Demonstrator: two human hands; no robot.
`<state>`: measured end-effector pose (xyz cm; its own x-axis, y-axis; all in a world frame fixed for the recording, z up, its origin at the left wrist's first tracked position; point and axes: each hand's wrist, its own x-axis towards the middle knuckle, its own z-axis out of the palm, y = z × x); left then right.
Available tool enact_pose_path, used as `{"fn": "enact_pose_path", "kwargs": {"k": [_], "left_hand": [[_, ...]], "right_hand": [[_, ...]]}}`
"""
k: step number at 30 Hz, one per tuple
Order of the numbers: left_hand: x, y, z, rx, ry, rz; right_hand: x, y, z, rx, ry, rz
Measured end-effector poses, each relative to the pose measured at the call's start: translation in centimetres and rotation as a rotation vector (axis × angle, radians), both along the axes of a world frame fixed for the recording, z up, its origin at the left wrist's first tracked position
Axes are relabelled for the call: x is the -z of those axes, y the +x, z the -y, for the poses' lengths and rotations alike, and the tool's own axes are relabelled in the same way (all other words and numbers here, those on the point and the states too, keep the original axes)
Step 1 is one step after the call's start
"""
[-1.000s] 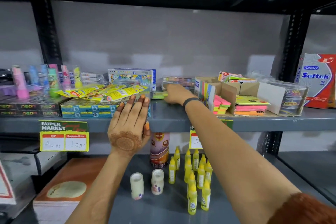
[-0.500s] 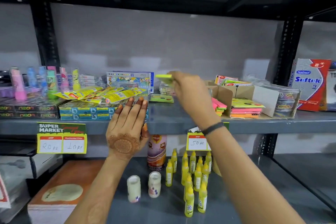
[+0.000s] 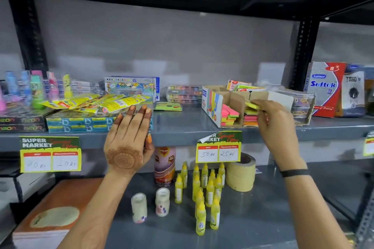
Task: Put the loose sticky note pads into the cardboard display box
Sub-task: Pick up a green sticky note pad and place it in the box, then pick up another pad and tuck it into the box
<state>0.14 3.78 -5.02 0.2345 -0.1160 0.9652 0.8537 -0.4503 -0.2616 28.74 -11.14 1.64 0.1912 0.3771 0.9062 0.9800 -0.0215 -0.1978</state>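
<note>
Leftmost, on the shelf [image 3: 182, 127]: pastel bottles [image 3: 36, 89], neon boxes [image 3: 22, 123], blue boxes [image 3: 81, 124] under yellow packets [image 3: 97, 103]. Price tag [image 3: 50, 153] clipped to the shelf's front edge below.

Next, left hand [image 3: 127, 139], flat and spread, back to the camera, henna pattern on it; fingers [image 3: 139, 115] straight, fully open, tips against the blue boxes' front corner, holding nothing.

Behind and just right, crayon box [image 3: 131, 87] upright at the back, clear cases [image 3: 183, 93] stacked beside it. In front of those cases, one loose green pad [image 3: 168, 106] flat on the shelf, well apart from the display box.

Further right, display box [image 3: 214, 105], open at the front, split by a cardboard divider. Left compartment: pink, green and orange pads [image 3: 229, 116] leaning in a stack. Right compartment: more stacked pads [image 3: 251, 116], yellow-green on top, pink and orange below.

Right hand [image 3: 277, 125] at the mouth of the right compartment, black band [image 3: 294, 173] on the wrist. Thumb and forefingers pinched shut on a yellow pad [image 3: 252, 105], held tilted just above the stack inside; touching the stack or not, cannot tell.

Beyond, clear packs [image 3: 301, 107], then Softek box [image 3: 323, 89] and a dark box [image 3: 353, 93] at the far right.

Lower shelf, left to right: orange book [image 3: 56, 208], two small jars [image 3: 150, 204], spray can [image 3: 165, 166], yellow glue bottles [image 3: 204, 192], tape rolls [image 3: 240, 174]. Second price tag [image 3: 219, 146] above the bottles.
</note>
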Motion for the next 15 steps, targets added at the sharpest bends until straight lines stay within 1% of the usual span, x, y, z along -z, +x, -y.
{"fn": "enact_pose_path", "kwargs": {"k": [5,6,8,10,12,14,15], "left_hand": [[0.1,-0.1,0.0,0.001,0.004,0.0],[0.1,-0.1,0.0,0.0,0.004,-0.001],[0.1,0.0,0.0,-0.01,0.006,-0.001],[0.1,0.0,0.0,-0.017,0.005,0.0],[0.0,0.1,0.0,-0.017,0.008,0.003],[0.0,0.1,0.0,-0.018,0.01,0.008],[0.0,0.1,-0.1,-0.018,0.01,0.009]], "right_hand": [[0.1,-0.3,-0.1,0.0,-0.067,-0.017],[-0.1,-0.5,0.0,-0.003,-0.052,-0.037],[-1.0,-1.5,0.4,-0.038,0.046,-0.09],[-2.4,-3.6,0.4,-0.092,0.172,-0.112],[-3.8,-6.5,-0.3,-0.168,0.238,-0.104],[-5.0,-9.5,-1.9,-0.29,0.216,-0.085],[-5.3,-10.9,-3.1,-0.347,0.156,-0.077]]}}
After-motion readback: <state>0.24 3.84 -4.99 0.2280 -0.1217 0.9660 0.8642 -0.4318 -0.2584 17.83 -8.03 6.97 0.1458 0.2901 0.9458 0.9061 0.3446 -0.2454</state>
